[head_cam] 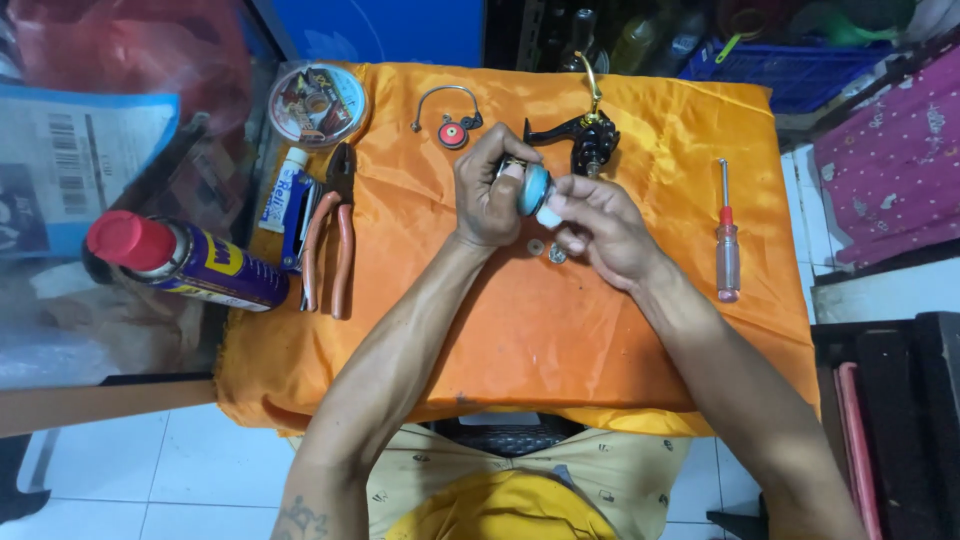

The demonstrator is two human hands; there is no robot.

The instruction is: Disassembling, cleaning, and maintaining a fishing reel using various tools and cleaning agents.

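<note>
Over the middle of an orange cloth [540, 340], my left hand [488, 195] grips a small round blue spool part [532, 188]. My right hand [602, 230] pinches a small white piece [549, 214] against that blue part. Two small metal washers [546, 250] lie on the cloth just below my hands. A black fishing reel body with a gold arm [588, 135] sits right behind my hands. A wire bail with a red roller [450, 118] lies to its left.
Orange-handled pliers [333, 240], a small tube [283, 188] and a blue-and-yellow spray can with a red cap [185, 260] lie at the left. A round line spool [317, 103] is at the back left. A red-handled screwdriver [727, 235] lies at the right.
</note>
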